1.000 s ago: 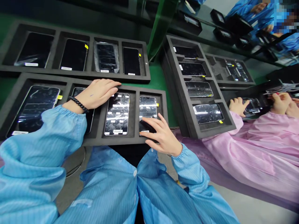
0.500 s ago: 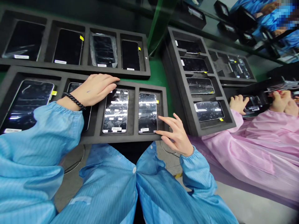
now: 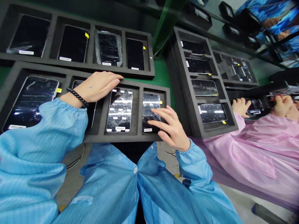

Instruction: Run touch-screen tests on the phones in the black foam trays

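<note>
In front of me lies a black foam tray [image 3: 95, 137] whose compartments hold phone screens. My left hand [image 3: 99, 85] rests palm down across its far edge, fingers stretched out, holding nothing. Under that wrist one phone screen [image 3: 92, 115] is partly hidden. To its right is a phone screen [image 3: 119, 109] with several small white labels. My right hand [image 3: 170, 127] reaches over the rightmost phone screen [image 3: 147, 116], fingers spread, fingertips on or just above the glass. A yellow tab sticks out at that screen's right side. The leftmost phone screen [image 3: 32, 99] also has a yellow tab.
Behind stands another foam tray [image 3: 81, 67] with phone screens, one in clear film. At right is a stack of foam trays [image 3: 196, 130]. Beyond it a co-worker in a pink sleeve [image 3: 233, 149] has hands near small parts. A green post [image 3: 167, 25] rises at the back.
My right hand has moved left, from the tray's right edge to over the rightmost screen. My left hand stays on the far edge. The whole view has shifted slightly.
</note>
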### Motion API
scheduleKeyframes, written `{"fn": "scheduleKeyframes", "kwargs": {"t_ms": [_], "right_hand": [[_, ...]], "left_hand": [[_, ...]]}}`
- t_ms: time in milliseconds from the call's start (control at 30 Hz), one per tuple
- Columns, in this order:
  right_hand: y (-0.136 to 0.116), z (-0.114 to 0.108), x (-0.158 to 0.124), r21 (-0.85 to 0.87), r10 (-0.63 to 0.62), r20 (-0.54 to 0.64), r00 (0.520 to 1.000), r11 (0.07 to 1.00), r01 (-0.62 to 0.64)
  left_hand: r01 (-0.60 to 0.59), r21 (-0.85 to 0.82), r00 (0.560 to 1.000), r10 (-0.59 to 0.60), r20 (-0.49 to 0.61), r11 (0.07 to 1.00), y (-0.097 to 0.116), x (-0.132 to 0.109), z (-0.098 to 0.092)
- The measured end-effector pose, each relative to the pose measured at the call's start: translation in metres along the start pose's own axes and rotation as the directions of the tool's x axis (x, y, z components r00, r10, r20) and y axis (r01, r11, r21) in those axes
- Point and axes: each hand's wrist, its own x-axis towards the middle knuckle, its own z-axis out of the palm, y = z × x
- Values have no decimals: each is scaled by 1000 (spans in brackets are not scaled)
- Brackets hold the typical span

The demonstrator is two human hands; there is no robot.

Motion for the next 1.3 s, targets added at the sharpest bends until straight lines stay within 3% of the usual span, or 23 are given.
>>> {"fn": "scheduleKeyframes", "kwargs": {"t_ms": [100,233,367,467,633,933,1133,1300], "right_hand": [[3,-1,32,71,2,-10,1000,998,-1],[3,18,87,141,-14,54,998,990,7],[3,38,128,105,-63,128,990,993,50],[4,46,141,40,-87,169,982,996,81],[9,46,137,-8,-81,158,984,997,83],[22,36,105,-38,49,122,991,998,-44],[14,34,94,31,-62,175,983,998,57],[8,40,103,45,-118,186,976,993,111]], "left_hand": [[105,-37,993,-107,-55,994,-2,0,-10],[223,-32,962,-225,-157,974,-3,0,-18],[222,-2,962,-220,-163,975,-4,4,-15],[198,30,968,-191,-160,980,-5,6,-11],[199,55,967,-187,-175,978,-4,6,-9],[162,118,981,-147,-129,980,-3,7,-9],[156,131,981,-138,-136,979,-7,7,-6],[178,158,979,-158,-129,971,-6,7,-7]]}}
